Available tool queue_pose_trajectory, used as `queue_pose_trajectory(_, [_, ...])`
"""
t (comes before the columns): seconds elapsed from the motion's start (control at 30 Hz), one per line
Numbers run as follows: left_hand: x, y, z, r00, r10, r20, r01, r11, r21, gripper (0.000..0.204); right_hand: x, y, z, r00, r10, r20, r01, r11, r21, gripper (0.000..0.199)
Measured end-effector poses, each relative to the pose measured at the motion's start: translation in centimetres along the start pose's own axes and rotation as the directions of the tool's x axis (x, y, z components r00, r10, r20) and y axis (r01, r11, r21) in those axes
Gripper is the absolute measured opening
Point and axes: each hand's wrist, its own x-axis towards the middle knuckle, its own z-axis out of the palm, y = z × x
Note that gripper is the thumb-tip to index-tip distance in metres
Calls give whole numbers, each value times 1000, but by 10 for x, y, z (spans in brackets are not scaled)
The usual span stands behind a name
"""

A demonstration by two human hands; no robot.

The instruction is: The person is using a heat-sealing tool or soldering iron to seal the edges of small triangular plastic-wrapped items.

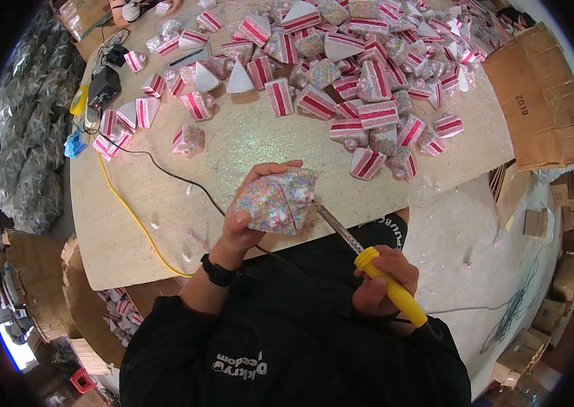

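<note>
Head cam, glittery pc (263, 203) in L grip (237, 234), iron (368, 260) in R grip (399, 268)

Worn are a black top (314, 339) with white lettering (241, 366) and 1 black wristband (219, 273).

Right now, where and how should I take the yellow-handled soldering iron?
By its yellow handle, from the lower right, where the right hand holds it. The thin metal shaft points up-left toward the glittery piece and may be hot; the wider collar offers a stop.
</note>
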Motion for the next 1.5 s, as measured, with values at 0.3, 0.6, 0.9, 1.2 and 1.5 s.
queue_pose_trajectory(0.3, [0,7,-1,1000,-22,11,22,1000,2,101,1,0,0,1000,-6,18,6,1000,13,26])
queue_pose_trajectory(0.6, [0,-2,3,998,49,-36,-52,995,-89,96,-7,1,4,998,54,-38,-55,998,-19,39])
queue_pose_trajectory(0.9, [-7,-13,-15,994,-53,-97,14,930,-366,103,-6,-1,7,983,18,-184,-37,994,-100,42])
queue_pose_trajectory(1.2, [-3,-10,-9,996,-56,-66,30,939,-342,101,-5,1,-3,999,-22,28,22,999,-26,38])
queue_pose_trajectory(1.5, [-3,-8,-5,997,-58,-43,45,962,-270,102,-5,1,-4,997,-24,71,25,1000,-16,40])
